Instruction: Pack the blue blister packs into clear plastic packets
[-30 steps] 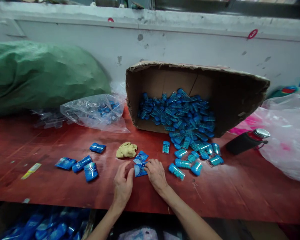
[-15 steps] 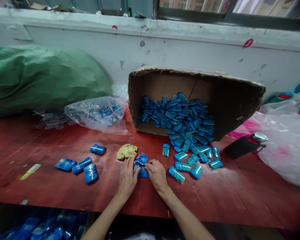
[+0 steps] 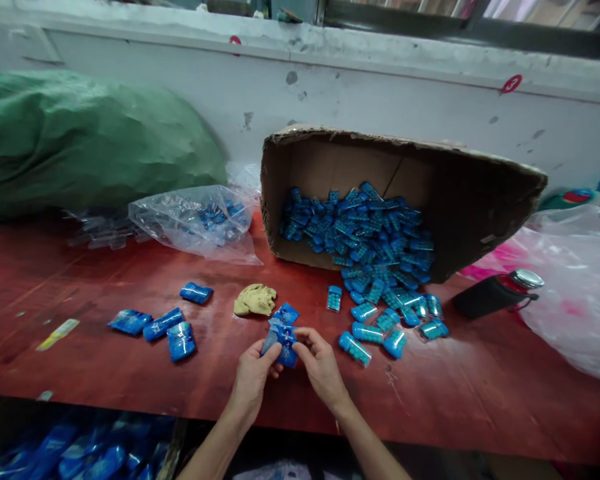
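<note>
Between my hands is a flat blue printed plastic sleeve (image 3: 283, 343), held just above the table. My left hand (image 3: 254, 373) is closed on its left side, thumb on top and fingers underneath. My right hand (image 3: 321, 365) pinches its right edge between thumb and fingers. Another blue printed sleeve (image 3: 285, 313) lies partly behind the held one. Beyond my left hand sits a crumpled yellowish lump (image 3: 255, 300). Right of my right hand lie several clear small bottles with blue caps and blue-green beads (image 3: 355, 349). Several blue-wrapped packs (image 3: 181, 341) lie on the left.
A cardboard box (image 3: 485, 200) on its side spills many small bottles onto the red table (image 3: 430, 393). A black flask (image 3: 490, 295) and pink-white plastic bags (image 3: 575, 287) are at right. Back left are a clear bag (image 3: 180, 217) and a green sack (image 3: 95, 140). Blue packs (image 3: 80, 447) fill a container below.
Both hands have drawn slightly nearer with the blue sleeve, lifting it off the table. My left hand has turned from lying over it to gripping it. The view has shifted slightly.
</note>
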`<state>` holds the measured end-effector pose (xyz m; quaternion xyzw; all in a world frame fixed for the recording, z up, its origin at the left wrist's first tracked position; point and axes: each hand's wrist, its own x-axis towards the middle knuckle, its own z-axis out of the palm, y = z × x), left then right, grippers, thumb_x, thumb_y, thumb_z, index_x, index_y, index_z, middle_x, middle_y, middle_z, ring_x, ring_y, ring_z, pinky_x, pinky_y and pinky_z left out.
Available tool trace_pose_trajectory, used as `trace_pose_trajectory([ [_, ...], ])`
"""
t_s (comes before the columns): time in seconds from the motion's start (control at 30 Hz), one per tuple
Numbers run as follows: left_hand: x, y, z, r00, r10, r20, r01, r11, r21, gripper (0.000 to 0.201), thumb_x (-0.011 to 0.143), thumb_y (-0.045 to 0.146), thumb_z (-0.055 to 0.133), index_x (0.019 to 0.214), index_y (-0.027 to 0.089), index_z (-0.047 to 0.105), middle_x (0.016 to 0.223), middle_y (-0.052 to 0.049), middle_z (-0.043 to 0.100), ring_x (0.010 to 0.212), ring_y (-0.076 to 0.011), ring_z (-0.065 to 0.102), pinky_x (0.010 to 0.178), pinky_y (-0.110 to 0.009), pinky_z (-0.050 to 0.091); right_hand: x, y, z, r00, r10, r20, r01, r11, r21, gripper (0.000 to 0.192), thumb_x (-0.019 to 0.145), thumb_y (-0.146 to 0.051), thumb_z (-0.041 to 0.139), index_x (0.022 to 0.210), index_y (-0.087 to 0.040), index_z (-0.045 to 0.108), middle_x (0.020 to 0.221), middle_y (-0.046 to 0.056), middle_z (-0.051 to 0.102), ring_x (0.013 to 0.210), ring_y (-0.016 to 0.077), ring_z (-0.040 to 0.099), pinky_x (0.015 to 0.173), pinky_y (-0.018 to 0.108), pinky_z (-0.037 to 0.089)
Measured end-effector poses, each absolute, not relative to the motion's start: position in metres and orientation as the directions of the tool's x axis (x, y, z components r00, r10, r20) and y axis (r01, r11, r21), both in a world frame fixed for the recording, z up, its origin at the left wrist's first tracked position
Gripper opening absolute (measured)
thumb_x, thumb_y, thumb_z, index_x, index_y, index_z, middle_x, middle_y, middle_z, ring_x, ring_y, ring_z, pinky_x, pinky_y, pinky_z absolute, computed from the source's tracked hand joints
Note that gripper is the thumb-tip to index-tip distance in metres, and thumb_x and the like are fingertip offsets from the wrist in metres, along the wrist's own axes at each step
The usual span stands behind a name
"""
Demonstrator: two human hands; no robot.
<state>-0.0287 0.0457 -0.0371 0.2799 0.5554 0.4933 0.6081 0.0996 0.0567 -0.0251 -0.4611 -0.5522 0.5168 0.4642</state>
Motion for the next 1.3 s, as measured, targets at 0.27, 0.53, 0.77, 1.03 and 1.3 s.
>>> trace_pose_trajectory([
  [0.27, -0.016, 0.041, -0.045, -0.250, 0.884, -0.395, -0.356, 0.296, 0.887, 0.025, 0.055, 0.033, 0.069, 0.065, 0.011, 0.061, 0.051, 0.001, 0.058, 0.044, -0.0066, 0.045, 0.040, -0.018, 0.030, 0.084, 0.049, -0.042, -0.084, 0.963, -0.256, -0.241, -0.269, -0.932, 0.024, 0.069, -0.035, 0.060, 0.062, -0.014, 0.053, 0.052, -0.004, 0.049, 0.046, 0.0073, 0.040, 0.046, 0.019, 0.033],
  [0.53, -0.010, 0.047, -0.037, -0.156, 0.883, -0.443, -0.492, 0.320, 0.810, 0.028, 0.055, 0.037, 0.069, 0.058, 0.012, 0.056, 0.046, 0.003, 0.053, 0.039, -0.0061, 0.043, 0.038, -0.019, 0.032, 0.073, 0.049, -0.046, 0.048, 0.981, -0.187, -0.060, -0.184, -0.981, 0.026, 0.078, -0.037, 0.047, 0.061, -0.018, 0.046, 0.052, -0.005, 0.045, 0.048, 0.0098, 0.043, 0.046, 0.020, 0.035],
  [0.77, -0.027, 0.039, -0.033, -0.018, 0.799, -0.601, -0.558, 0.490, 0.669, 0.029, 0.058, 0.037, 0.069, 0.062, 0.013, 0.053, 0.044, 0.003, 0.053, 0.035, -0.0065, 0.045, 0.032, -0.016, 0.030, 0.147, 0.049, -0.019, 0.066, 0.983, 0.174, 0.866, 0.030, -0.499, 0.021, 0.077, -0.025, 0.054, 0.097, -0.017, 0.057, 0.094, 0.011, 0.057, 0.088, 0.0250, 0.054, 0.070, 0.032, 0.041],
  [1.03, -0.022, 0.033, -0.027, 0.091, 0.675, -0.732, -0.627, 0.610, 0.485, 0.021, 0.074, 0.031, 0.057, 0.063, 0.014, 0.050, 0.044, 0.001, 0.053, 0.036, -0.0064, 0.047, 0.032, -0.014, 0.034, 0.160, 0.059, -0.028, -0.029, 1.000, 0.000, 0.998, 0.029, -0.047, 0.030, 0.078, -0.021, 0.053, 0.108, -0.020, 0.052, 0.092, 0.011, 0.057, 0.068, 0.0223, 0.061, 0.047, 0.026, 0.038],
  [1.3, -0.021, 0.031, -0.030, 0.038, 0.677, -0.735, -0.633, 0.585, 0.507, 0.020, 0.075, 0.030, 0.056, 0.063, 0.014, 0.051, 0.042, 0.002, 0.051, 0.036, -0.0072, 0.049, 0.033, -0.015, 0.037, 0.167, 0.085, -0.021, 0.059, 0.989, -0.138, 0.485, -0.150, -0.862, 0.032, 0.077, -0.021, 0.042, 0.109, -0.017, 0.047, 0.061, -0.001, 0.057, 0.050, 0.0141, 0.056, 0.047, 0.025, 0.046],
])
